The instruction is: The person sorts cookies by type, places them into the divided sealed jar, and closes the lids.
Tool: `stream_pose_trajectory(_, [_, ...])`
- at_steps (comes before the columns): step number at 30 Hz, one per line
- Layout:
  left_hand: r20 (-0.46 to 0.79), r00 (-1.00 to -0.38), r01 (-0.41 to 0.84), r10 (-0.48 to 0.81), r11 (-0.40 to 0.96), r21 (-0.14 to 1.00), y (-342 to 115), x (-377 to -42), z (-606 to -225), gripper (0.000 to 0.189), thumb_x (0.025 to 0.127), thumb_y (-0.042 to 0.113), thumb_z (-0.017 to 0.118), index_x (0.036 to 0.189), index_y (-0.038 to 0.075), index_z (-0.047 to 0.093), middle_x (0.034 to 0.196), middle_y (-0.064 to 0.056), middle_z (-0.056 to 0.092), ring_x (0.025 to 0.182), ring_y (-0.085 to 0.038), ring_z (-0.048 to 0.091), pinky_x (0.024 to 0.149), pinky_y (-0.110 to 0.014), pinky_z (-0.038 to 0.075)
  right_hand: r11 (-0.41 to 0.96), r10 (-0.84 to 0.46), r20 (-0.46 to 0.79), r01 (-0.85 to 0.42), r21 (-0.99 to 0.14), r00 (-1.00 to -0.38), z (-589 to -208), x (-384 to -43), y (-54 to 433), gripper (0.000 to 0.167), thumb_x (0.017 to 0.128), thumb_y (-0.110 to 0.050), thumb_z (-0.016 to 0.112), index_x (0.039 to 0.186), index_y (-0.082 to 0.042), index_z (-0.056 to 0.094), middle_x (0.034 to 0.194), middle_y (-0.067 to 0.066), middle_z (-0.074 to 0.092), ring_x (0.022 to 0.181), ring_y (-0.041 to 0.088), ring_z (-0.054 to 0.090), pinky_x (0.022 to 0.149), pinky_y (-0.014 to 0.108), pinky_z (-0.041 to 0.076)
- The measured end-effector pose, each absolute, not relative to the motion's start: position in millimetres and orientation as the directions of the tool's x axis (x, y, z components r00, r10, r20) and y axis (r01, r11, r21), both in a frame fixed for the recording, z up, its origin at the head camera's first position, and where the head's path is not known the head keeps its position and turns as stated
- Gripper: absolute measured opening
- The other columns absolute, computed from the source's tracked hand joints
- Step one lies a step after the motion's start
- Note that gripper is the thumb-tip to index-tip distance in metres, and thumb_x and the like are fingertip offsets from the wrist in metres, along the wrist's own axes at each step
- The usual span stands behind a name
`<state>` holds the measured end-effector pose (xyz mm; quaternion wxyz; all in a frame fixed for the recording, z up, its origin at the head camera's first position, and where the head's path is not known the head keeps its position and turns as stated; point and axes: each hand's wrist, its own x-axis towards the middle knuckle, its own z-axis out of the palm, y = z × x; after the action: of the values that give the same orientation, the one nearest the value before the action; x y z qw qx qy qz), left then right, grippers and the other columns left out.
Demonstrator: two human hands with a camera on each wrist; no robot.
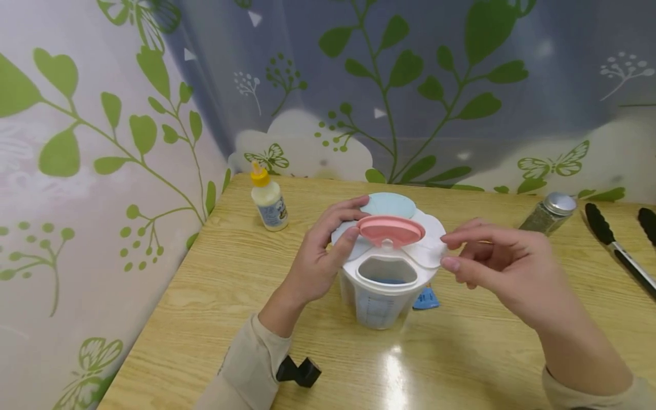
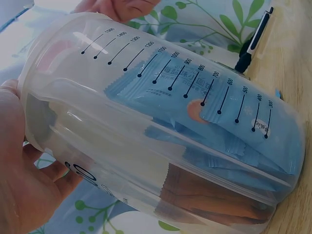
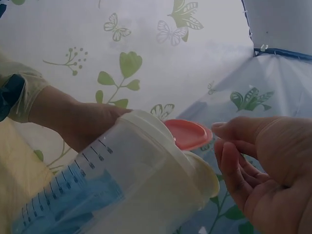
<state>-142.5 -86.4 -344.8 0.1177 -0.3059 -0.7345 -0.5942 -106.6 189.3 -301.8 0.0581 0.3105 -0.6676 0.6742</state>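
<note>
A clear plastic storage canister (image 1: 378,310) with measuring marks and a white lid (image 1: 429,226) stands on the table. Its pink flap (image 1: 392,230) is raised, leaving the front opening (image 1: 388,270) uncovered. A light blue flap (image 1: 392,204) lies behind it. Through the wall in the left wrist view show several blue sachets (image 2: 170,92) and brown packets (image 2: 214,200) in separate compartments. My left hand (image 1: 323,253) grips the lid's left side, its thumb by the pink flap. My right hand (image 1: 504,259) hovers beside the lid's right edge, fingers loosely bent, with nothing visible between them.
A blue sachet (image 1: 426,299) lies on the table by the canister's right side. A yellow-capped bottle (image 1: 270,205) stands at back left. To the right are a spice jar (image 1: 548,213) and black-tipped tongs (image 1: 615,245). Patterned fabric walls (image 1: 287,125) border the table.
</note>
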Motion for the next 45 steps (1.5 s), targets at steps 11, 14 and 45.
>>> stream_pose_trajectory(11, [0.530, -0.791, 0.583, 0.305, 0.115, 0.804, -87.9, -141.8, -345.6, 0.050, 0.104, 0.047, 0.044, 0.120, 0.002, 0.061, 0.149, -0.007, 0.051, 0.144, -0.016, 0.042, 0.122, -0.041, 0.030, 0.017, -0.285, 0.228, -0.243, -0.970, -0.931, -332.5, -140.6, 220.5, 0.022, 0.094, 0.006, 0.062, 0.115, -0.001, 0.068, 0.102, -0.002, 0.069, 0.066, 0.012, 0.057, 0.058, 0.025, 0.047])
stream_pose_trajectory(14, [0.531, -0.791, 0.584, 0.304, 0.116, 0.803, -88.1, -141.4, -346.8, 0.050, 0.104, 0.046, 0.044, 0.120, 0.002, 0.061, 0.149, -0.008, 0.052, 0.143, -0.016, 0.042, 0.122, -0.040, 0.030, 0.087, -0.304, 0.156, -0.191, -0.978, -0.940, -343.3, -150.9, 224.1, 0.023, 0.095, 0.000, 0.063, 0.118, -0.004, 0.068, 0.106, -0.004, 0.068, 0.068, 0.010, 0.058, 0.060, 0.023, 0.050])
stream_pose_trajectory(45, [0.539, -0.786, 0.592, 0.302, 0.118, 0.797, -85.6, -142.1, -342.8, 0.049, 0.104, 0.044, 0.044, 0.121, 0.002, 0.061, 0.148, -0.008, 0.052, 0.143, -0.017, 0.043, 0.122, -0.039, 0.030, 0.469, -0.590, -0.108, -0.231, -0.852, -0.800, -424.3, -181.4, 224.8, 0.038, 0.081, -0.019, 0.084, 0.109, -0.006, 0.062, 0.082, 0.006, 0.056, 0.062, 0.009, 0.049, 0.055, 0.024, 0.043])
